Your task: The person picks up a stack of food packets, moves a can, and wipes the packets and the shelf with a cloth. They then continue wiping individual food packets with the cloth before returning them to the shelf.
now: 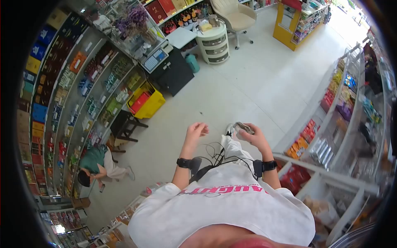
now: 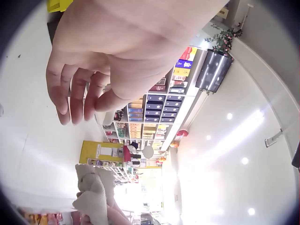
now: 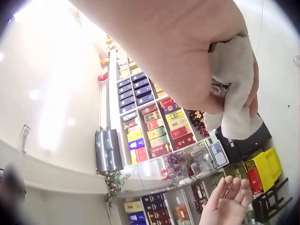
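Note:
My right hand (image 1: 257, 137) grips a crumpled, pale grey-white cloth (image 3: 240, 89). The fingers are curled round it, and its loose end hangs past them in the right wrist view. The same cloth (image 2: 93, 190) shows bunched in the left wrist view. My left hand (image 1: 197, 130) is held in the air in front of the body, apart from the cloth, with its fingers loosely bent and nothing in them. Both hands are over the pale floor (image 1: 248, 87), with a wrist strap on each arm.
Goods fill the shelves (image 1: 89, 82) on the left and the racks (image 1: 331, 107) on the right. A person in a green top (image 1: 93, 161) crouches at the left shelves. A yellow crate (image 1: 151, 103), a dark stool (image 1: 126, 126), a counter scale (image 1: 155, 60) and an office chair (image 1: 235, 16) stand ahead.

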`<action>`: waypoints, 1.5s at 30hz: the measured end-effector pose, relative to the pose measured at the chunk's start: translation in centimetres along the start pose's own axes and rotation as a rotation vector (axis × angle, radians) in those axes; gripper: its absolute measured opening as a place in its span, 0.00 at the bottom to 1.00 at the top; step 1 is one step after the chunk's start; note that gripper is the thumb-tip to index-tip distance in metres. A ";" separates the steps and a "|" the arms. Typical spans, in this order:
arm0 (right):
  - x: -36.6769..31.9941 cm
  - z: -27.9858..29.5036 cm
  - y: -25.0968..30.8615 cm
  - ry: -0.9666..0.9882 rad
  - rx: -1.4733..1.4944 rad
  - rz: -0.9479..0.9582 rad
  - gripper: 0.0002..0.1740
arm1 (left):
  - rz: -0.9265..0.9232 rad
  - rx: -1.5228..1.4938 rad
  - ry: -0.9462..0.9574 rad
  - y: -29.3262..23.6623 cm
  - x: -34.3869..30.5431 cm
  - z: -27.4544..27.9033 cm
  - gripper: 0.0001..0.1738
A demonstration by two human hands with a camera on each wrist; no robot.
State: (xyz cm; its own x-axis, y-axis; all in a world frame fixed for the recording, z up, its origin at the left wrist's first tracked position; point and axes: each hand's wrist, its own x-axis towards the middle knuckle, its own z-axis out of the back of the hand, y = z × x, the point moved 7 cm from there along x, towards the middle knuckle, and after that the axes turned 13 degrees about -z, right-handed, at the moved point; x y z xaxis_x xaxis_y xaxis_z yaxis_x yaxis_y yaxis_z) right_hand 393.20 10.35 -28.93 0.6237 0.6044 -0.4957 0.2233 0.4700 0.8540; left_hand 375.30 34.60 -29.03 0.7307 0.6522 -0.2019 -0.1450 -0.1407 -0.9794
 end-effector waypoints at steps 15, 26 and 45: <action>43.3 10.5 23.9 -0.336 0.143 -0.168 0.40 | -0.092 -0.086 -0.233 -9.8 81.9 8.6 0.08; 70.3 9.2 30.9 -0.552 0.242 -0.477 0.38 | -0.622 0.778 -0.073 -2.7 125.2 5.7 0.13; 80.0 7.0 33.2 -0.490 0.348 -0.625 0.34 | -0.492 0.539 -0.153 -8.6 128.8 5.4 0.23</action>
State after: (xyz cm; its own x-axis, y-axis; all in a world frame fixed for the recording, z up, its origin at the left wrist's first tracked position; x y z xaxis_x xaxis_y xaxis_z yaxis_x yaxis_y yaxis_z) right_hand 455.77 69.77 -39.14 0.5450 -0.0819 -0.8345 0.7993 0.3515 0.4875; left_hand 467.04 123.85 -46.64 0.7003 0.6475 0.3007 -0.1608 0.5534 -0.8172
